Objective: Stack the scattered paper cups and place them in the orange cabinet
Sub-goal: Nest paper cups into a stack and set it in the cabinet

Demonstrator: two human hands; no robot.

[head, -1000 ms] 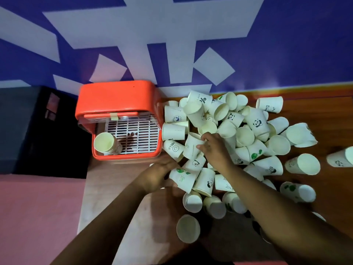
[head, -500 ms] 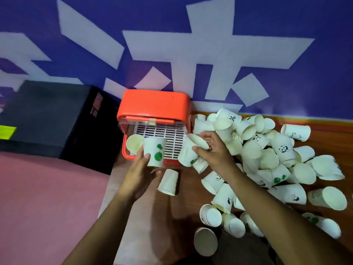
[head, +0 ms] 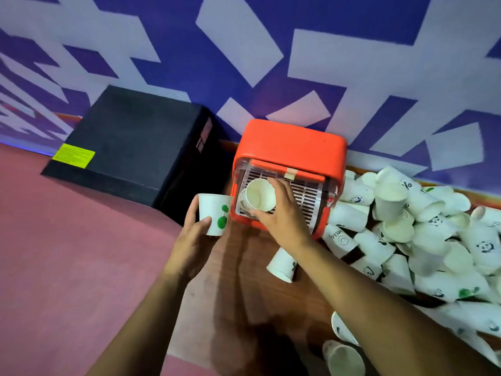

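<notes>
Since half a second earlier, the right hand had carried its plain cup from the edge of the pile to the open front of the orange cabinet, while the left hand had drawn its green-printed cup out to the cabinet's left side. Right fingers were curled round the plain cup's wall, its mouth tilted toward the camera. It overlapped another cup lying at the left of the cabinet's white rack; whether the two were nested could not be told. Left fingers and thumb were clamped on the green-printed cup, which stood upright, just beside the cabinet and not touching it. One cup lay on its side on the wooden desk under the right forearm. The pile of cups spread to the cabinet's right. A black box with a yellow label sat to the left, against the blue-and-white wall.
</notes>
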